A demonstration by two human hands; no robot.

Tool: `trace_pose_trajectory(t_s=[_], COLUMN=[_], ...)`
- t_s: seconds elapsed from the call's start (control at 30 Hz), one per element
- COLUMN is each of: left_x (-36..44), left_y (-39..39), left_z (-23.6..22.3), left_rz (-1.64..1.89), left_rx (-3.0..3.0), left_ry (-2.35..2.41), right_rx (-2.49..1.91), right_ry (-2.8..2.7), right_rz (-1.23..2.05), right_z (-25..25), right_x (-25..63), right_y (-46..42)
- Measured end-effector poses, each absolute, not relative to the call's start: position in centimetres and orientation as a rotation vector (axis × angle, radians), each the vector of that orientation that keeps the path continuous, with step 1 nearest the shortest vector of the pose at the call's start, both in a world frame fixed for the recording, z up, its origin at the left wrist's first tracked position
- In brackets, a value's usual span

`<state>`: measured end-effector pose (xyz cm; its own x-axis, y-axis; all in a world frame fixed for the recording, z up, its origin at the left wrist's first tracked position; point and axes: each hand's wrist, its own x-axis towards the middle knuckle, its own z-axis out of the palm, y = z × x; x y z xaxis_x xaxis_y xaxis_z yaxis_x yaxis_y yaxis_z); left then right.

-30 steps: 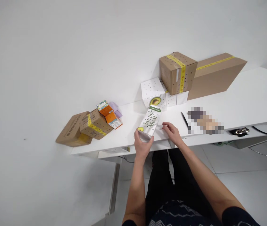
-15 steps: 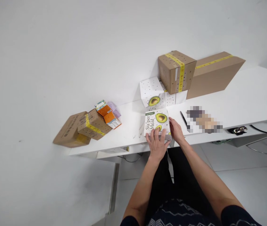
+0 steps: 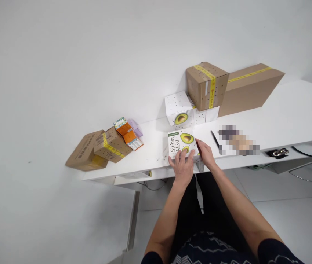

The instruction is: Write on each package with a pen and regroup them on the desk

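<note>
A white carton (image 3: 174, 149) printed "Su·per Meal" with avocado pictures lies on the white desk near its front edge. Spread over the carton's near edge, the fingers of my left hand (image 3: 182, 169) rest on its top. My right hand (image 3: 205, 154) holds the carton's right side with its fingers against that face; the fingertips are partly hidden. Just behind stands a taller white box (image 3: 178, 104) with an avocado on its front. To the right of my right hand lies a black pen (image 3: 215, 139).
A taped brown box (image 3: 202, 88) sits on white boxes, beside a long brown carton (image 3: 246, 90). At the left are brown boxes (image 3: 86, 152) with an orange carton (image 3: 130, 135) on top. A blurred patch (image 3: 238, 141) covers something right of the pen. Cables hang below the desk (image 3: 282, 121).
The carton has shifted slightly left and turned a little between my hands. My right hand has moved slightly left with it. The whole view has shifted a little.
</note>
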<state>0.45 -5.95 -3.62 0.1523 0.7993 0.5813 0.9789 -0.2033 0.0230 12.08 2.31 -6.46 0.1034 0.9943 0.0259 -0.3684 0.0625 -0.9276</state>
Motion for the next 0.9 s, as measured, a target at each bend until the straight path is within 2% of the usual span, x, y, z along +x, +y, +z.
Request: trace_pose_trajectory(t_s=[0.2, 0.4, 0.47, 0.6, 0.73, 0.9], left_x=[0.5, 1.1, 1.6, 2.6, 2.5, 2.4], left_y=[-6.0, -5.8, -5.7, -5.6, -5.7, -5.6], left_z=[-3.3, -3.3, -3.5, -3.6, -3.5, -3.9], left_rz=[-0.695, -0.662, -0.661, -0.659, -0.645, -0.698], left_rx=[-2.098, -2.122, -2.132, -2.166, -2.184, -2.178], left_ry=[-1.79, -1.766, -1.744, -1.715, -1.704, -1.682], right_rx=[-1.163, -1.779, -1.997, -2.207, -2.089, -1.534], right_ry=[-1.011, -1.463, -1.602, -1.828, -1.895, -1.241], right_rz=[1.165, 0.383, 0.28, 0.382, 0.479, 1.009], right_z=[-5.9, -3.4, -2.8, -2.7, -3.2, -3.0], right_x=[13.3, 18.3, 19.3, 19.4, 19.7, 20.6], right_y=[2.5, 3.3, 3.6, 4.1, 4.8, 5.6])
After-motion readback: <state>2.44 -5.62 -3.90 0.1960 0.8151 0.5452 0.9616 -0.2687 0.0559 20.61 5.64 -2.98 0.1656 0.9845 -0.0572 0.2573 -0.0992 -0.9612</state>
